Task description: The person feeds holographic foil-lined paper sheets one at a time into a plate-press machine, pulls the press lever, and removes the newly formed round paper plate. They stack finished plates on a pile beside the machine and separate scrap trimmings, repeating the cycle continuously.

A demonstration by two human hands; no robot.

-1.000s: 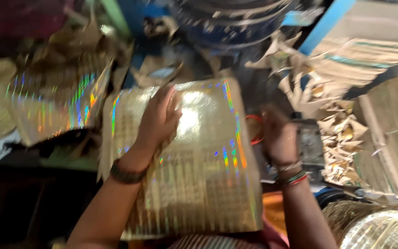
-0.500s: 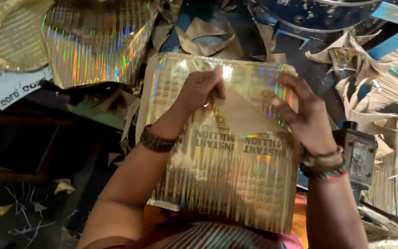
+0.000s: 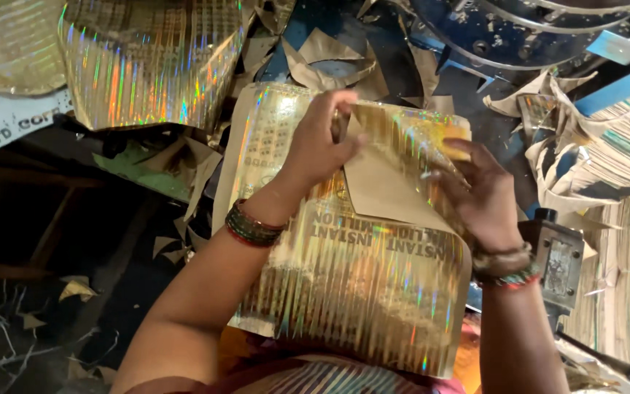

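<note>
I see a stack of gold holographic sheets [image 3: 344, 292] lying across my lap below the blue machine [image 3: 519, 29]. My left hand [image 3: 319, 142] pinches the top sheet's folded-back corner [image 3: 388, 186], brown underside up, while my right hand [image 3: 479, 193] grips that flap's far edge.

Light falls from above and is uneven. The gold foil sheet [image 3: 351, 277] throws back strong glare with rainbow streaks, brightest at its far left part and along its near edge. A second foil sheet [image 3: 154, 66] at far left flashes the same colours. The left side of the scene lies in deep shadow. The hands [image 3: 322, 146] look slightly soft; the picture is mildly blurred throughout, more so towards the edges.
</note>
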